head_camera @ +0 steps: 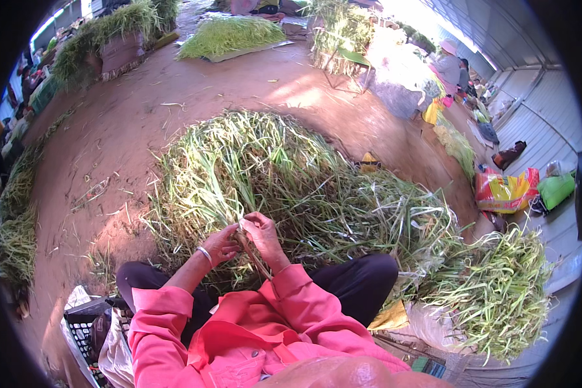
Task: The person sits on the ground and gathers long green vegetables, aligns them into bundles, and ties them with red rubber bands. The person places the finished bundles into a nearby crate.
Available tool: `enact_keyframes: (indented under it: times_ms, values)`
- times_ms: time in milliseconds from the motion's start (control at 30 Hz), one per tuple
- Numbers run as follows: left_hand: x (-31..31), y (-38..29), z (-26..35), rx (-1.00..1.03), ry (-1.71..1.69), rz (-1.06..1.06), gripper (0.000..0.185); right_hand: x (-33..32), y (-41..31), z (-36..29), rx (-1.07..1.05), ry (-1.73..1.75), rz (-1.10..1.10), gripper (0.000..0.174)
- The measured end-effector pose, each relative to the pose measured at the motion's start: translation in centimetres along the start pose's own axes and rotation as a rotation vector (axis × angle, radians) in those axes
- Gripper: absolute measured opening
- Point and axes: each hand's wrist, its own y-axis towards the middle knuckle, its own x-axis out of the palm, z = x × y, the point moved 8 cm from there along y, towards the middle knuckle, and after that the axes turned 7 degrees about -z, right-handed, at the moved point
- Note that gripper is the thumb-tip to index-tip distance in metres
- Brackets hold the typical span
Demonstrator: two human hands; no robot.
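Note:
Before my folded legs lies a large heap of cut green leafy stalks (291, 184), brownish at their lower ends. My left hand (220, 246), with a silvery bracelet at the wrist, holds a small bunch of stalks from the left side, its fingers curled. My right hand (263, 237) meets it at the near edge of the heap, thumb and fingertips pinched on the same bunch near a small whitish bit. The brown ends of the bunch (253, 257) point down toward my lap. The leafy part merges with the heap, so its extent cannot be told.
Another pile of stalks (499, 296) lies at the right. A black plastic crate (85, 315) with cloth stands at my left. Bags, one red and yellow (507, 191), one green (557, 189), lie by the metal wall. Farther off are a flat green pile (230, 36) and a person (448, 68).

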Motion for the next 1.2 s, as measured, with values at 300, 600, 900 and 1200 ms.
enact_keyframes:
  times_ms: [300,600,900,1200]
  values:
    - [2.2,1.8,-0.1,0.289,-0.5,-0.291,0.025,-3.8,-0.5,-0.1,-0.085,0.237,0.115,0.007]
    - [1.5,2.7,-3.1,0.235,-0.309,-0.158,0.014,-2.8,0.1,5.2,0.313,0.011,-0.067,0.032]
    - [0.7,1.0,-1.4,0.217,-0.422,0.027,0.033,-2.2,-0.3,1.8,0.058,-0.03,-0.068,0.015]
    - [2.2,0.2,0.3,0.185,-0.342,-0.072,0.017,-0.9,-1.2,-0.6,-0.051,-0.57,-0.036,0.015]
